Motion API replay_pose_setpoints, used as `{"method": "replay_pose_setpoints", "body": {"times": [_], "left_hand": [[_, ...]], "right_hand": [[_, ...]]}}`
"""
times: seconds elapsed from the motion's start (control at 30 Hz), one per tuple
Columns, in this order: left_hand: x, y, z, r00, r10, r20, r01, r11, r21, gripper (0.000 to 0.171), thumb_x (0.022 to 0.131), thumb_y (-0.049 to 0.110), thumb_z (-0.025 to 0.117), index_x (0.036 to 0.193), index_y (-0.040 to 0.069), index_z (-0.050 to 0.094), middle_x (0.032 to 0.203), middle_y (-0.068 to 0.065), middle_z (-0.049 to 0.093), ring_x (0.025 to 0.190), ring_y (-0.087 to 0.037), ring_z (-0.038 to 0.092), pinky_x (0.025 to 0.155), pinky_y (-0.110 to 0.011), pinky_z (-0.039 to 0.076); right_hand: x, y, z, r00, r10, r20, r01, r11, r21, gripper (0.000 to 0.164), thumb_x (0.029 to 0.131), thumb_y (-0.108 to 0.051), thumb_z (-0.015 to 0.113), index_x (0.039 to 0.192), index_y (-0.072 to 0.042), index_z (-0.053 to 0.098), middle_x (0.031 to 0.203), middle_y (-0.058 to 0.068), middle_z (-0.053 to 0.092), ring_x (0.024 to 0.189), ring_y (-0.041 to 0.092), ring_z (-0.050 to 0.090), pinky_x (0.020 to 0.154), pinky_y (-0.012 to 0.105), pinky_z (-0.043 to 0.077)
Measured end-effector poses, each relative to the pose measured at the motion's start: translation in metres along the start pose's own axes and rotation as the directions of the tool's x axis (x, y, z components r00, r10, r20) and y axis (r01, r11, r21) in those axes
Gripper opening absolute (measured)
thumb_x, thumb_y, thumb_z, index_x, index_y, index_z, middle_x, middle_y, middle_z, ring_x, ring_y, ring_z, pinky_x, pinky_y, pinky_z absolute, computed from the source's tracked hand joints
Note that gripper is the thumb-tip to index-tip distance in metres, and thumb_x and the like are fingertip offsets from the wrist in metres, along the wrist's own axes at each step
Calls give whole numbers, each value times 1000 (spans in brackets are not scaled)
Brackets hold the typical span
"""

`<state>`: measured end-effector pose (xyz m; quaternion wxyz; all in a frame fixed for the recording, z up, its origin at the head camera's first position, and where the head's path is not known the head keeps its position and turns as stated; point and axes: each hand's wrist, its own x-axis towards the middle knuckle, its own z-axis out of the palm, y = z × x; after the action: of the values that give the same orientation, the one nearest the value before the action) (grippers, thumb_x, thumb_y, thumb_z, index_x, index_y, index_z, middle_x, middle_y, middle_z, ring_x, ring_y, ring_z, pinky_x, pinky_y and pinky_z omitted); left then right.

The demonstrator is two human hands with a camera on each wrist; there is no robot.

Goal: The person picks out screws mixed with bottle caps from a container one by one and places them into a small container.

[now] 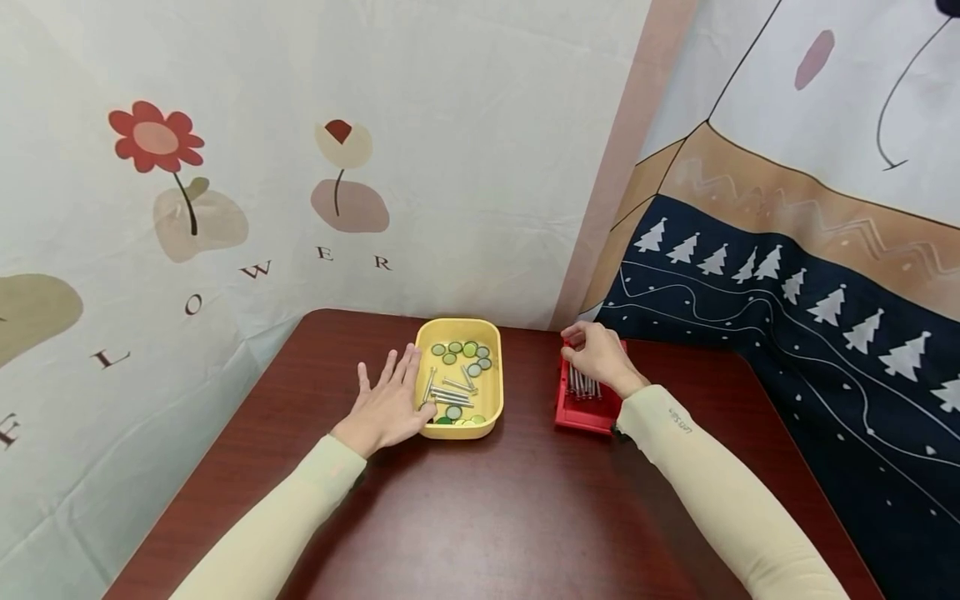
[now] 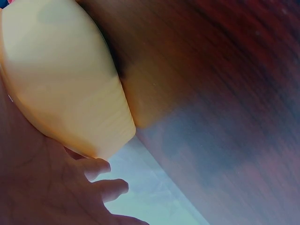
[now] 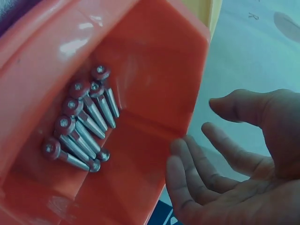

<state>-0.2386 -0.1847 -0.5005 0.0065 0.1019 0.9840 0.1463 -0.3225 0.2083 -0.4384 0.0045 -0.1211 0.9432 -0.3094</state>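
Observation:
A yellow tray (image 1: 497, 392) stands on the table, with several silver bolts (image 1: 452, 397) and several round green and grey discs (image 1: 470, 349) in it. Fingers spread, my left hand (image 1: 386, 408) rests against the tray's left side, its thumb at the near left corner. To the right is a red bin (image 1: 583, 417) with several silver bolts (image 3: 89, 110) lying side by side. My right hand (image 1: 600, 357) is over the bin's far part in the head view. In the right wrist view its loosely bent fingers (image 3: 180, 180) and thumb are apart, with nothing between them.
The dark red-brown table (image 1: 495, 517) has its far edge close to a printed cloth (image 1: 480, 167) with flowers and letters. At the right hangs a dark blue cloth (image 1: 720, 308) with white trees. A strip of table separates the tray and the bin.

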Motion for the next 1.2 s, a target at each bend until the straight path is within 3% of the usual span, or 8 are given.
{"method": "replay_pose_setpoints", "body": {"times": [0.3,0.53,0.83,1.2], "left_hand": [[0,0,-1,1000,1,-5,-1,1000,-12,104,109,50,59,188,6,8,199,-14,7,185,-46,7,137,-90,-2],[0,1,-1,1000,3,-12,-3,1000,-15,104,109,49,59,188,6,9,198,-14,8,185,-46,6,137,-90,-2],[-1,1,-1,1000,-4,-8,4,1000,-9,105,108,50,59,188,7,8,198,-14,8,185,-45,6,137,-90,-1],[-1,0,0,1000,-5,-9,5,1000,-15,105,108,50,59,188,6,7,198,-14,8,185,-45,7,137,-90,-1]], "right_hand": [[-7,-12,14,996,-72,-60,65,992,-108,48,109,-23,75,154,-5,72,153,26,67,140,44,63,121,64,59],[-10,-24,30,977,-201,-71,183,962,-202,53,108,-31,80,156,-12,70,159,20,62,144,44,64,123,64,58],[-7,-46,47,952,-304,24,298,913,-279,65,103,-34,86,163,-16,66,172,18,56,155,42,58,129,67,53],[-4,-69,65,920,-380,99,391,866,-313,67,105,-36,85,164,-13,64,172,19,57,158,40,57,135,64,47]]}}
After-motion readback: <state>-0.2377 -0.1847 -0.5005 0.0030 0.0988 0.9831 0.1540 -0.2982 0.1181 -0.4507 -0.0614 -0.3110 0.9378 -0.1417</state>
